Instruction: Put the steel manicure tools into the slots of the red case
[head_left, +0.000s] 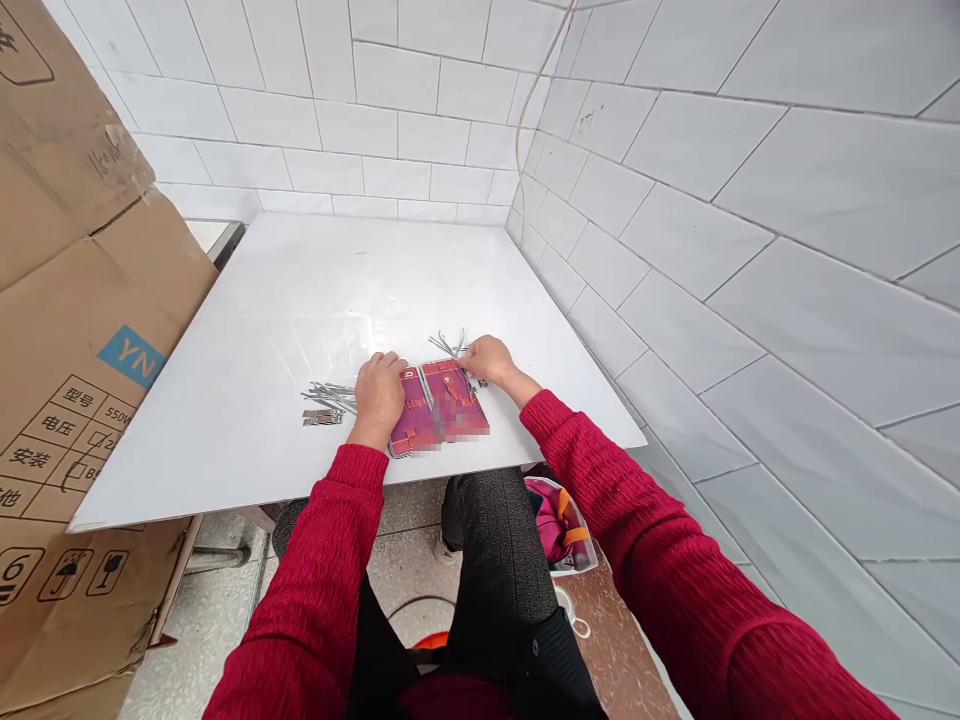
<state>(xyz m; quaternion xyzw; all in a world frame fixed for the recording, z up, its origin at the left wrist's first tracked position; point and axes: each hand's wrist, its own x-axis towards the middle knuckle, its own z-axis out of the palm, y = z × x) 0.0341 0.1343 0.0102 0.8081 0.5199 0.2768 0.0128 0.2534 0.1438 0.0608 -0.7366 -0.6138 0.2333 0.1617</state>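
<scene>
A small purple-red case (456, 405) with an orange-edged lining lies spread open near the table's front edge. My left hand (381, 395) rests on its left side, fingers curled over the edge. At the upper right corner of the case, my right hand (486, 360) has thumb and fingers pinched together; whatever small piece they hold is hidden. Thin metal tools (448, 343) fan out just beyond that hand. Left of my left hand lies a loose pile of slim metal tools (330, 393), with flat metal pieces (321, 417) beside it. Part of the case's lower edge is blurred.
The white table (300, 270) meets tiled walls at the back and right. A tall cardboard box (82, 330) stands along the left. Below the right front edge, a clear container (562, 530) holds pink and orange cloth. A cable (525, 100) hangs in the corner.
</scene>
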